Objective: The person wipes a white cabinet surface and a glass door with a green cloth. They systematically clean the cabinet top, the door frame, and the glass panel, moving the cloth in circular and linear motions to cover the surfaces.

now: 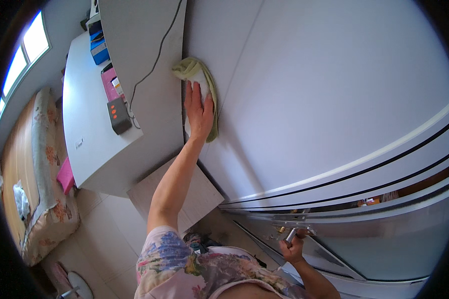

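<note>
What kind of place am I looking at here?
Most likely a room in someone's home, perhaps a bedroom. A low, floral-covered bed or couch lies near a bright window, and small boxes sit on a white desk or cabinet.

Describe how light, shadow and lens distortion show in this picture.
In the head view, the window at upper left is blown out to white; in the head view, a soft shadow slants across the white panel below the green cloth; in the head view, long edges bow and corners go black.
</note>
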The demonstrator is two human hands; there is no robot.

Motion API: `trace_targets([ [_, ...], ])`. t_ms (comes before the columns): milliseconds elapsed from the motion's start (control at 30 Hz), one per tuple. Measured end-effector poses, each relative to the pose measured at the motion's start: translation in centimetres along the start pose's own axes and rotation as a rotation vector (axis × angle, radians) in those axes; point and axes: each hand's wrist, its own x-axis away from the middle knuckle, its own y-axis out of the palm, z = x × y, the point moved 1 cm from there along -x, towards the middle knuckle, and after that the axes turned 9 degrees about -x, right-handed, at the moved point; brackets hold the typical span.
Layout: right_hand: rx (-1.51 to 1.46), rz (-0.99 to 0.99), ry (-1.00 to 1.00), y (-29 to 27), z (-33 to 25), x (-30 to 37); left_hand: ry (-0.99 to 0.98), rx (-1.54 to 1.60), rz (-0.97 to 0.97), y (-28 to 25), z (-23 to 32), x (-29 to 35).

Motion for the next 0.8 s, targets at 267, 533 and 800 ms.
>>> trace_targets([
  [267,0.105,-0.039,0.059,-0.1,2.1,1.4,0.363,-0.006,0.124,-2.1,8.5,-7.6],
  [533,-0.014,0.015,0.007,0.0,0.9,0.5,0.711,-0.025,0.258,-1.0,15.8,-5.5],
  [800,-0.019,0.0,0.009,-0.3,1.0,1.1,1.189,-0.053,-0.028,-2.5,17.4,-3.3],
])
